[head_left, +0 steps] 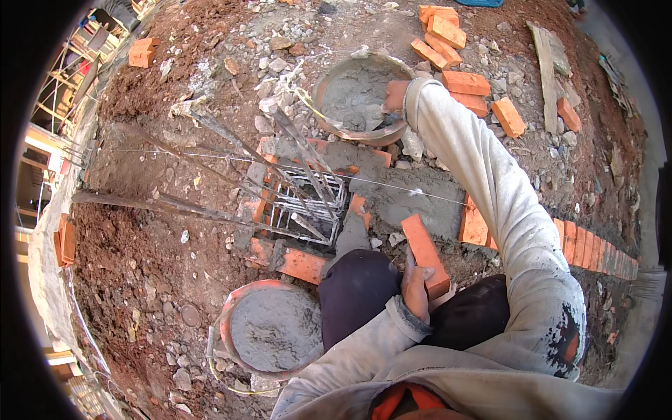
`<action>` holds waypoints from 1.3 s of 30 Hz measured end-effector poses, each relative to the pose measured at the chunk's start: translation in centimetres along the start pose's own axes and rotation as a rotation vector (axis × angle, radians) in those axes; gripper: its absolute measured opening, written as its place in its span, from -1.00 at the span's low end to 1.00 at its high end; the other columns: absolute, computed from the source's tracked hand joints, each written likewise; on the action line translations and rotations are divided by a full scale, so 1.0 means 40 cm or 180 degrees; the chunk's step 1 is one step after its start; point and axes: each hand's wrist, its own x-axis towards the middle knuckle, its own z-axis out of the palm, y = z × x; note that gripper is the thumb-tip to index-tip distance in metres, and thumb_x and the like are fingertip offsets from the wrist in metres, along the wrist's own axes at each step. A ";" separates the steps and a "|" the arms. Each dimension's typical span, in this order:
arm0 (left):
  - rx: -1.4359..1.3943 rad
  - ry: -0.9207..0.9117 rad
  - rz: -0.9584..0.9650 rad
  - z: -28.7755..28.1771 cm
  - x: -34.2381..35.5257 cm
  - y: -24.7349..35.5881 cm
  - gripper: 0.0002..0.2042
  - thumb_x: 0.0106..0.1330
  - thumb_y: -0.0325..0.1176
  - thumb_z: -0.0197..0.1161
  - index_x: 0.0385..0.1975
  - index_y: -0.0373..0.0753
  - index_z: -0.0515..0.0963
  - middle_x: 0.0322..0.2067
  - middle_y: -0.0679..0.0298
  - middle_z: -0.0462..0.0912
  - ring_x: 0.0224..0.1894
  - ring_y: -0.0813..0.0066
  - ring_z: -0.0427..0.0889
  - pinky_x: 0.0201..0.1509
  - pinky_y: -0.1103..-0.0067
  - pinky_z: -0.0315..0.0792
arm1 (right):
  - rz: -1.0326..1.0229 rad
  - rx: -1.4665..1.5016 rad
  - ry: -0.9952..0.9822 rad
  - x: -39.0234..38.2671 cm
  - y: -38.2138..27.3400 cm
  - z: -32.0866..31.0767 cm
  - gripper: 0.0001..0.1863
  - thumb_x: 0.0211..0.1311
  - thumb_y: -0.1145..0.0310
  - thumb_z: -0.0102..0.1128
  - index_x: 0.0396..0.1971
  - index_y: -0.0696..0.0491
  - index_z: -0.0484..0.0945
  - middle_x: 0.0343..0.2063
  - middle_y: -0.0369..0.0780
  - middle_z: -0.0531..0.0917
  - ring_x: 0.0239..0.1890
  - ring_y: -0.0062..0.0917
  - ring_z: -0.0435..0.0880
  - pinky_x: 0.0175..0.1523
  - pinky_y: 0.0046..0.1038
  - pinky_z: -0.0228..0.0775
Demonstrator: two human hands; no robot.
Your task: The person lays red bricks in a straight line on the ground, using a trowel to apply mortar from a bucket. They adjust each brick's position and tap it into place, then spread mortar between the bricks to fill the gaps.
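Observation:
My left hand [413, 288] grips a red brick [425, 248] upright by my knee. My right hand [397, 96] reaches into the upper bucket of wet mortar [350, 91]; whatever it holds there is hard to make out. In the middle, low brickwork [299, 264] surrounds a square steel cage [294, 210] with rods sticking up at a slant. A bed of mortar [409, 210] lies to its right, with a string [437, 197] stretched over it. A second mortar bucket [269, 327] sits at the lower left, beside my knee.
Loose bricks [467, 83] lie among stones at the upper right, near a wooden board [542, 70]. A row of bricks [581, 245] runs rightward. More bricks [64, 241] rest at the left, by timber scaffolding [70, 77] along the far edge. Rubble and soil [161, 273] surround everything.

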 end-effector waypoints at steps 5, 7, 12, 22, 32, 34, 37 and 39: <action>-0.0042 0.0007 0.0019 0.016 0.026 -0.012 -0.42 0.13 -0.37 -0.08 0.25 -0.28 0.15 -0.01 0.16 0.41 0.02 0.35 0.46 0.15 0.45 0.34 | -0.0042 0.0121 0.0206 0.023 0.059 -0.007 -0.57 -0.03 0.14 0.24 -0.20 0.12 0.64 -0.34 -0.01 0.69 -0.26 -0.23 0.69 -0.11 -0.25 0.47; -0.0008 -0.0039 0.0113 0.000 0.028 -0.009 -0.41 0.13 -0.37 -0.08 0.25 -0.29 0.14 0.01 0.15 0.40 0.04 0.34 0.45 0.16 0.44 0.34 | 0.0234 0.0546 0.0308 -0.022 0.020 -0.034 -0.60 0.02 0.17 0.21 -0.19 0.12 0.63 -0.30 0.00 0.68 -0.22 -0.23 0.68 -0.09 -0.24 0.48; -0.0227 -0.0164 0.0132 0.008 0.007 0.019 -0.37 0.13 -0.39 -0.08 0.30 -0.31 0.07 0.02 0.15 0.39 0.03 0.37 0.45 0.15 0.47 0.33 | 0.0227 -0.1225 0.1514 -0.113 -0.086 -0.066 -0.69 0.03 0.30 0.09 -0.22 0.06 0.64 -0.22 -0.06 0.68 -0.15 -0.24 0.68 -0.02 -0.19 0.48; -0.0099 -0.0067 0.0305 -0.025 0.011 -0.006 -0.32 0.10 -0.33 -0.06 0.31 -0.32 0.04 0.03 0.10 0.37 0.07 0.30 0.43 0.19 0.44 0.30 | 0.0462 -0.1551 0.0383 -0.055 -0.077 -0.077 -0.62 0.04 0.28 0.08 -0.15 0.13 0.61 -0.15 0.00 0.65 -0.06 -0.16 0.64 0.03 -0.20 0.48; 0.0124 -0.0170 0.0366 -0.016 -0.047 0.016 -0.31 0.09 -0.33 -0.04 0.32 -0.28 0.04 -0.06 0.14 0.39 -0.01 0.35 0.45 0.07 0.50 0.39 | 0.0588 -0.1185 0.0975 -0.063 -0.098 0.030 -0.71 0.01 0.33 0.15 -0.25 0.11 0.65 -0.21 -0.02 0.67 -0.13 -0.21 0.68 -0.01 -0.23 0.51; 0.0090 -0.0167 0.0424 -0.007 -0.059 0.023 -0.31 0.08 -0.33 -0.04 0.31 -0.29 0.04 -0.07 0.15 0.39 -0.03 0.36 0.46 0.06 0.50 0.40 | 0.0578 -0.1029 0.0949 -0.076 -0.086 0.031 -0.71 0.01 0.34 0.16 -0.25 0.11 0.65 -0.23 -0.02 0.68 -0.13 -0.20 0.68 -0.01 -0.23 0.51; 0.0146 -0.0210 0.0355 -0.003 -0.070 0.041 -0.31 0.09 -0.33 -0.04 0.31 -0.30 0.04 -0.07 0.15 0.39 -0.04 0.36 0.47 0.07 0.50 0.40 | 0.0624 -0.0897 0.0893 -0.094 -0.089 0.025 -0.70 0.01 0.33 0.16 -0.25 0.12 0.64 -0.22 -0.01 0.67 -0.11 -0.18 0.67 0.00 -0.23 0.50; 0.0192 -0.0270 0.0316 -0.005 -0.069 0.053 -0.31 0.09 -0.33 -0.04 0.31 -0.31 0.04 -0.06 0.15 0.39 -0.04 0.36 0.47 0.07 0.50 0.40 | 0.0683 -0.0867 0.0836 -0.091 -0.107 0.009 -0.69 0.01 0.32 0.16 -0.24 0.13 0.64 -0.19 0.01 0.66 -0.09 -0.16 0.65 0.02 -0.22 0.49</action>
